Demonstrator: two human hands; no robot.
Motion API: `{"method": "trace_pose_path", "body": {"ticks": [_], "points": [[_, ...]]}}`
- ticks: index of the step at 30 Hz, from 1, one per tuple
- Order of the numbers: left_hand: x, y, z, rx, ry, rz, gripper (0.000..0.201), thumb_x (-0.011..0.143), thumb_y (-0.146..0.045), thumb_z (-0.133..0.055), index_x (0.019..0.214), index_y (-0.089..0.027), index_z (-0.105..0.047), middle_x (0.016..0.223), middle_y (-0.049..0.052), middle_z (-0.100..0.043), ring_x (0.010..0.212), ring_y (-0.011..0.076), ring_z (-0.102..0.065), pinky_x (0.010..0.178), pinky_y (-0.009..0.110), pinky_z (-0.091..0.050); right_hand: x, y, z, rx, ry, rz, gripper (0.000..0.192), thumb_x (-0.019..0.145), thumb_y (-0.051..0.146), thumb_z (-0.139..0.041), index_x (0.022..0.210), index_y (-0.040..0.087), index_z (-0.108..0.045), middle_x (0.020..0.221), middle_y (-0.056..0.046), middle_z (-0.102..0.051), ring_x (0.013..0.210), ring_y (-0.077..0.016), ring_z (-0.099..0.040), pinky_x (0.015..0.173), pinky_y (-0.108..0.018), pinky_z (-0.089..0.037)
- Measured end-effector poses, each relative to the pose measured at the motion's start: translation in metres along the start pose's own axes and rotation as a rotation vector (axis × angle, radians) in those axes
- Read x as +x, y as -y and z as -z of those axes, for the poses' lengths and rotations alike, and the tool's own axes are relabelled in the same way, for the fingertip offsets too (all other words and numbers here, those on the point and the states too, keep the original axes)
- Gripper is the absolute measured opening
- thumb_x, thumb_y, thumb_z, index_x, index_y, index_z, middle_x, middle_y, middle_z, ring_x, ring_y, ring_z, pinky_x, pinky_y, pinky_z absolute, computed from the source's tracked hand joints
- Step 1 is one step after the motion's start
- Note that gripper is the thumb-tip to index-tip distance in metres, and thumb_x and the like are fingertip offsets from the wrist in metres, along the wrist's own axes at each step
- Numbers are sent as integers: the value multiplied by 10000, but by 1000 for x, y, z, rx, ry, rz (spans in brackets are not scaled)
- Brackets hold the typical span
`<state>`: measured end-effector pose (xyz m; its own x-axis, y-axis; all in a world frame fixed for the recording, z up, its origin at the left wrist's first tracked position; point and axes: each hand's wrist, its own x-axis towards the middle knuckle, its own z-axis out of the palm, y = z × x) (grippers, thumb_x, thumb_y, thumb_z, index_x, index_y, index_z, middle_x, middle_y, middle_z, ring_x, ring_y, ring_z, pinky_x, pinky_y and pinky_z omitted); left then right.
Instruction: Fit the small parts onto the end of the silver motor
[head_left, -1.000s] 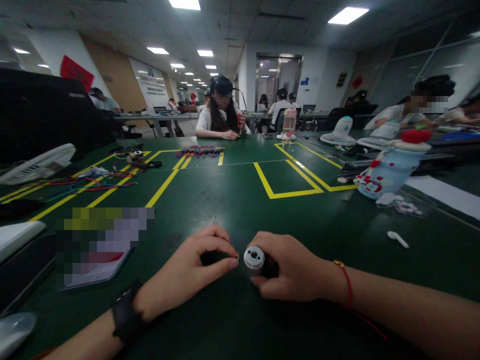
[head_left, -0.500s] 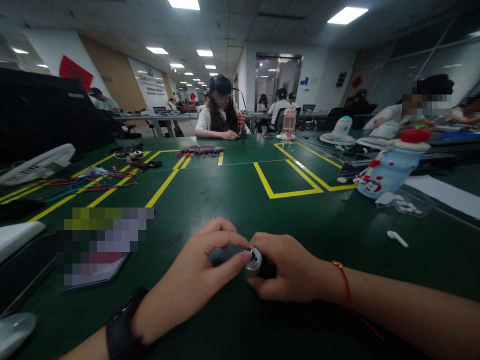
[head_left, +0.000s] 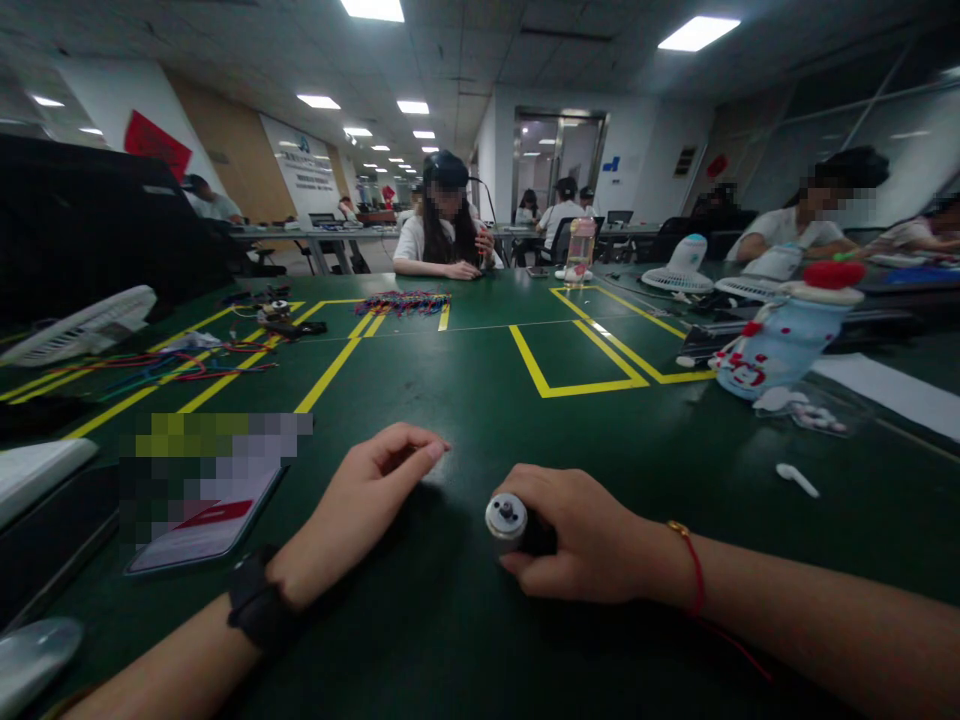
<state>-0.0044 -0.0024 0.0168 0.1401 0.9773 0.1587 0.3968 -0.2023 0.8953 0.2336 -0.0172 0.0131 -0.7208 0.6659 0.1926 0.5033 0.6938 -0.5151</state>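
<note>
My right hand [head_left: 577,535] is wrapped round a small electric motor [head_left: 507,520]. The motor's round silver end faces up and towards me, with a short shaft in its middle and small dark holes beside it. Its lower, dark part is mostly hidden by my fingers. Apart from it, to the left, my left hand [head_left: 367,505] hovers above the green table [head_left: 427,640]. Thumb and index finger of that hand are pinched together, and whatever may be between them is too small to make out.
Yellow tape [head_left: 592,388] marks the table. Bundled coloured wires [head_left: 401,303] lie at the far side, with more wires [head_left: 195,370] at left. A pixelated phone-like slab [head_left: 202,530] lies left. At right are a blue bottle [head_left: 784,340] and a white earbud [head_left: 797,480]. A person [head_left: 446,235] sits opposite.
My left hand has drawn away from the motor's shaft end, moving left and slightly up. My right hand still grips the motor in nearly the same place.
</note>
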Motion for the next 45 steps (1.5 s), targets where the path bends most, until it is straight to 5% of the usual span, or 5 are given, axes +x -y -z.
{"method": "trace_pose_path", "body": {"ticks": [8, 22, 29, 42, 45], "points": [[22, 44, 18, -157, -167, 156, 282, 821, -423, -606, 944, -172, -649, 738, -6, -554, 610, 128, -502, 556, 227, -397, -1, -5, 0, 22, 5, -8, 280, 731, 309, -657, 966, 190, -562, 908, -12, -587, 738, -135, -502, 638, -253, -384], [-9, 1, -14, -30, 226, -103, 403, 824, -338, -676, 1206, -279, -562, 916, 4, -534, 726, 146, -504, 666, 268, -432, -3, -5, 2, -17, -16, 14, 277, 730, 303, -647, 964, 179, -566, 875, -17, -583, 700, -132, -487, 600, -246, -356], [-21, -28, -27, 92, 204, -226, 139, 905, -312, -575, 899, -268, -706, 910, 8, -500, 797, 157, -513, 660, 258, -411, -3, -7, -2, -49, -36, 29, 235, 733, 327, -637, 888, 184, -532, 831, 3, -559, 661, -118, -462, 564, -238, -316], [-14, -26, -15, 87, 199, -189, 164, 882, -357, -604, 956, -282, -730, 871, 10, -508, 772, 168, -515, 657, 281, -405, -3, -6, 0, -35, -25, 31, 262, 736, 315, -643, 943, 180, -555, 872, -17, -585, 699, -133, -491, 600, -249, -349], [-9, -11, -2, 156, 365, -214, 123, 850, -326, -657, 922, -300, -753, 879, 3, -519, 825, 173, -527, 746, 295, -417, -4, -5, 1, -16, -16, 25, 283, 732, 301, -648, 976, 181, -569, 888, -23, -594, 721, -142, -503, 620, -252, -369]]}}
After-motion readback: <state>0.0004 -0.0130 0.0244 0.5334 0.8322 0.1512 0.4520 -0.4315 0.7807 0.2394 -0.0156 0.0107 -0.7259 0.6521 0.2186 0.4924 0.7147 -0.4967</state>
